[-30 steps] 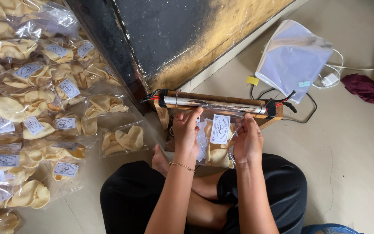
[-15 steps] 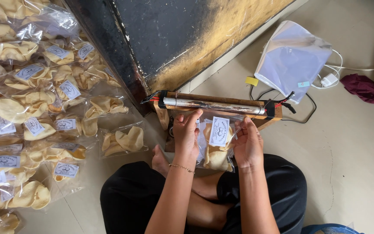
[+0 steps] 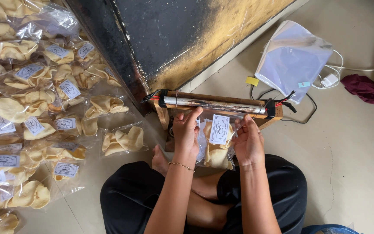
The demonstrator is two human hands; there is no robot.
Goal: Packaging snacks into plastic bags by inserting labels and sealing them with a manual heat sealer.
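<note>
Two bare hands hold one clear plastic bag of pale yellow crackers (image 3: 216, 147) upright in front of the person, who sits cross-legged on the floor (image 3: 351, 151) in black trousers. The left hand (image 3: 186, 133) grips the bag's left edge with its fingers (image 3: 194, 116) clenched on the plastic near the top, and the right hand (image 3: 248, 141) grasps the right edge in the same way, fingers curled round the film. On the front of the bag sits a white upright rectangular label (image 3: 219, 128) with dark print. The bag's open top lies just under a metal rod (image 3: 215, 105), scorched brown along its middle and bound at both ends with black tape and red wires, which rests on a wooden block (image 3: 221, 99) against the foot of a dark wall with a yellow patch. To the left, a heap of sealed cracker bags (image 3: 35, 108) covers the floor, each a clear packet with a small white rectangular label turned at its own angle; the nearest one (image 3: 123, 139) lies by the person's left knee. Behind the block to the right stands a pale, translucent plastic sack (image 3: 293, 58), with a small yellow patch (image 3: 252, 80) on the floor beside it, a white plug and cable (image 3: 330, 79) just past it, and a crumpled dark red cloth (image 3: 365, 88) farther right.
</note>
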